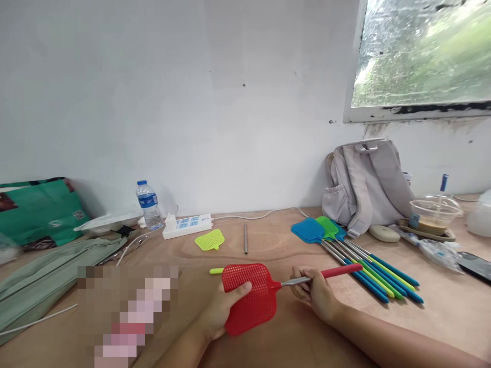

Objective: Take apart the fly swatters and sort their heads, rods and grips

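Note:
A red fly swatter point(251, 301) lies across both hands, its mesh head to the left and its red grip to the right. My left hand point(218, 309) pinches the head at its left edge, thumb on top. Closed round the metal rod near the grip is my right hand point(316, 294). Behind the red head, a yellow-green handle point(216, 271) pokes out; the rest of it is hidden. Farther back lie a loose yellow-green swatter head point(209, 239) and a bare metal rod point(246, 239). Several blue and green fly swatters point(368, 268) rest in a pile to the right.
A white power strip point(187, 225) and a water bottle point(149, 205) stand near the wall. At the back right are a grey backpack point(364, 179), a plastic cup point(435, 209) and a phone point(477, 267). Green cloth point(49, 281) covers the left side, beside a pixelated patch.

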Motion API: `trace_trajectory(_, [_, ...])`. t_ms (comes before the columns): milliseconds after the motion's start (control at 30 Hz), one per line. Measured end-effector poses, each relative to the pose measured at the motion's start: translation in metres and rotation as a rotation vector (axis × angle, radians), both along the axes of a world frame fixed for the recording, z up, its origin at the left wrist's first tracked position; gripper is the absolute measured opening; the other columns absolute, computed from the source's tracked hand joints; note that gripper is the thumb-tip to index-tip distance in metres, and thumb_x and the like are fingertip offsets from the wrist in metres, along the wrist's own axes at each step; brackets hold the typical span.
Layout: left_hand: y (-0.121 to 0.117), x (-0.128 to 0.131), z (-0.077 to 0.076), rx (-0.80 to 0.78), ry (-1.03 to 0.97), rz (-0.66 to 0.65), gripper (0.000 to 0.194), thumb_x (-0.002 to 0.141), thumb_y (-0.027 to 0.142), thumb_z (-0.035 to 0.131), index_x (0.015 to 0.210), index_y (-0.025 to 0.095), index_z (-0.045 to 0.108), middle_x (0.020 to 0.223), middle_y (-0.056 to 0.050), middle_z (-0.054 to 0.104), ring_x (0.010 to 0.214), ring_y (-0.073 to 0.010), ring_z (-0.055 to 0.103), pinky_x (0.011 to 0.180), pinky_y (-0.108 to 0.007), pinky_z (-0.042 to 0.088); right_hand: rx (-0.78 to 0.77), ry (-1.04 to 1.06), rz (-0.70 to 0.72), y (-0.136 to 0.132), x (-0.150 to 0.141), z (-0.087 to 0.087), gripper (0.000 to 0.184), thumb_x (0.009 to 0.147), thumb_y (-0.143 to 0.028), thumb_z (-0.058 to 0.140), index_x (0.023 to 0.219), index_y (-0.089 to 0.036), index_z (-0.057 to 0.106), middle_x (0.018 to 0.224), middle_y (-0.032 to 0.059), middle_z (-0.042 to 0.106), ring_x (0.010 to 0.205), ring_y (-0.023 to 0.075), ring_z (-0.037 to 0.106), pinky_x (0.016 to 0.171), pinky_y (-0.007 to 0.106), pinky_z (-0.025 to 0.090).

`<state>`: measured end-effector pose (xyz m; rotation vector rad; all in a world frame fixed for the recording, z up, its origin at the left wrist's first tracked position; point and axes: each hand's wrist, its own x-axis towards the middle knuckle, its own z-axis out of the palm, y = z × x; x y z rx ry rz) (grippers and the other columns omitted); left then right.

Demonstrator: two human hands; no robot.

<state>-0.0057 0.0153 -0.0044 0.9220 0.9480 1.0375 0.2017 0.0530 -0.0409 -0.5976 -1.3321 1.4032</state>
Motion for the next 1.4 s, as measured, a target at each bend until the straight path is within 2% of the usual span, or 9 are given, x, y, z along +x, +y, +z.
trace_trajectory(233, [-0.011,0.003,-0.001,0.031,0.051,0.091,0.042,0.054,0.046,0.076,0.084,0.019,0.065,0.081,-0.003,0.071,0.079,-0.0237,0.066,0.076,-0.037,0.05,-0.009,0.09,0.006,-0.01,-0.006,-0.007,0.033,0.076,-0.039,0.033,0.046,-0.024,0.029,0.034,-0.0074,0.023,0.034,0.0088,0.018,0.039,0.024,0.015])
trace_trajectory(467, [-0.017,0.004,0.004,0.086,0.127,0.011,0.045,0.059,0.052,0.07,0.09,0.019,0.067,0.092,-0.005,0.071,0.087,-0.0267,0.064,0.083,-0.041,0.049,0.029,0.13,0.086,-0.009,-0.005,-0.011,0.034,0.078,-0.038,0.032,0.047,-0.023,0.03,0.036,-0.0075,0.024,0.034,0.0081,0.017,0.039,0.025,0.013])
trace_trajectory(800, [-0.009,-0.001,0.0,0.091,0.236,0.018,0.042,0.064,0.053,0.066,0.09,0.02,0.067,0.088,-0.004,0.071,0.085,-0.025,0.065,0.082,-0.039,0.047,0.086,-0.12,0.014,0.0,0.006,-0.004,0.036,0.08,-0.042,0.031,0.05,-0.022,0.035,0.038,-0.0055,0.033,0.038,0.0101,0.029,0.042,0.025,0.023])
trace_trajectory(967, [-0.015,0.007,0.008,0.02,-0.051,-0.055,0.036,0.06,0.04,0.074,0.087,0.016,0.068,0.086,-0.007,0.072,0.085,-0.0255,0.065,0.081,-0.037,0.048,-0.225,-0.037,0.217,-0.012,0.015,0.009,0.032,0.077,-0.047,0.041,0.059,-0.021,0.039,0.046,-0.0067,0.037,0.035,0.0074,0.027,0.038,0.022,0.021])
trace_trajectory(1033, [-0.016,0.009,0.01,-0.015,-0.137,-0.084,0.034,0.062,0.035,0.074,0.088,0.014,0.068,0.088,-0.009,0.071,0.085,-0.0263,0.066,0.081,-0.038,0.048,-0.28,0.032,0.15,-0.017,0.028,0.015,0.026,0.072,-0.04,0.057,0.064,-0.021,0.041,0.05,-0.0083,0.037,0.036,0.0055,0.025,0.038,0.02,0.02])
trace_trajectory(1133, [-0.015,0.01,0.008,-0.095,-0.246,-0.089,0.029,0.067,0.029,0.07,0.09,0.012,0.068,0.093,-0.012,0.07,0.086,-0.0265,0.066,0.082,-0.039,0.048,-0.188,0.088,-0.084,-0.019,0.061,0.024,0.029,0.061,-0.028,0.073,0.071,-0.022,0.046,0.062,-0.0068,0.041,0.047,0.006,0.033,0.045,0.019,0.03])
trace_trajectory(1200, [-0.012,0.008,0.006,-0.145,-0.333,-0.118,0.028,0.07,0.027,0.066,0.092,0.011,0.067,0.094,-0.012,0.07,0.088,-0.0262,0.065,0.085,-0.039,0.046,-0.128,0.025,-0.143,-0.018,0.086,0.028,0.03,0.06,-0.032,0.075,0.068,-0.021,0.049,0.066,-0.0049,0.043,0.053,0.008,0.038,0.051,0.021,0.036])
trace_trajectory(1300, [-0.008,0.002,0.005,-0.127,-0.519,-0.242,0.031,0.075,0.035,0.06,0.094,0.012,0.068,0.094,-0.009,0.071,0.095,-0.0244,0.063,0.093,-0.037,0.042,-0.051,-0.219,-0.125,-0.019,0.113,0.032,0.03,0.059,-0.036,0.076,0.062,-0.019,0.052,0.067,-0.0028,0.046,0.055,0.0095,0.042,0.05,0.023,0.037])
trace_trajectory(1400, [-0.005,-0.006,0.006,0.054,-0.701,-0.353,0.038,0.08,0.045,0.051,0.098,0.016,0.068,0.1,-0.005,0.07,0.103,-0.023,0.059,0.098,-0.036,0.038,0.028,-0.456,-0.046,-0.027,0.118,0.038,0.025,0.066,-0.038,0.072,0.069,-0.018,0.056,0.07,-0.0002,0.051,0.057,0.0114,0.048,0.05,0.025,0.04])
